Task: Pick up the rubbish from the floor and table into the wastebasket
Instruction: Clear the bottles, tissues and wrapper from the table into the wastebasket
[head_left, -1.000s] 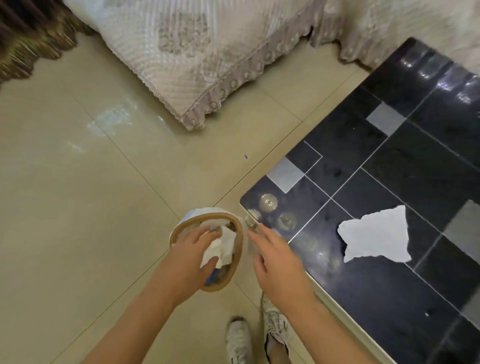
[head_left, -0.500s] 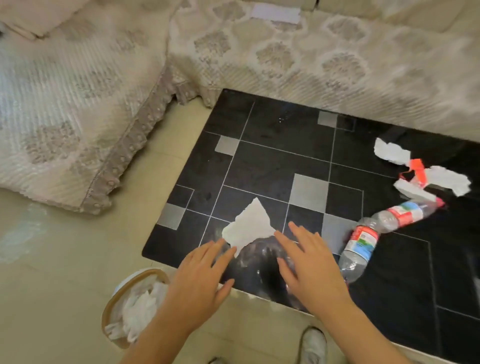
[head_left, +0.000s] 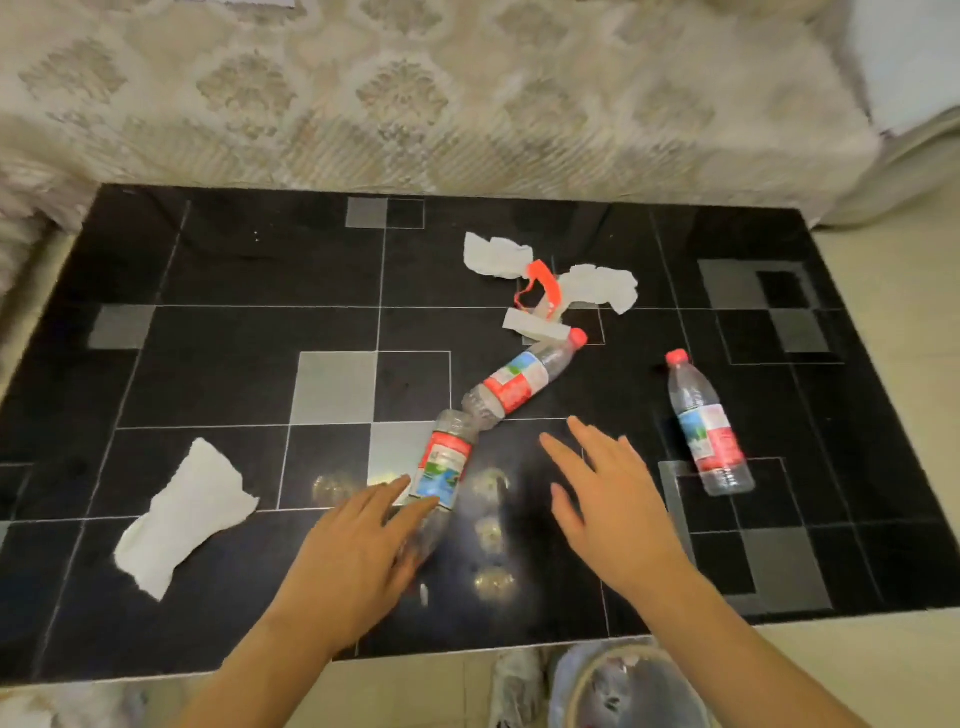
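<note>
On the black tiled table (head_left: 234, 364) lie three clear plastic bottles with red labels: a near bottle (head_left: 445, 460), a middle bottle (head_left: 519, 382) and a right bottle (head_left: 706, 426). A white paper piece (head_left: 182, 514) lies at the left. Torn paper scraps (head_left: 496, 254) and a red plastic wrapper (head_left: 543, 283) lie at the back. My left hand (head_left: 358, 556) has its fingers spread over the near bottle's lower end and is touching it. My right hand (head_left: 613, 504) hovers open between the near and right bottles. The wastebasket (head_left: 587, 686) stands on the floor at the table's near edge, under my right forearm.
A sofa with a patterned beige cover (head_left: 415, 104) runs along the table's far side and left. Beige floor tiles (head_left: 909, 312) show at the right. A white shoe (head_left: 514, 686) is beside the wastebasket.
My left hand left the wastebasket, where white paper now lies. Both hands moved over the table and to the right, past the white paper piece; my left hand now rests on the near bottle.
</note>
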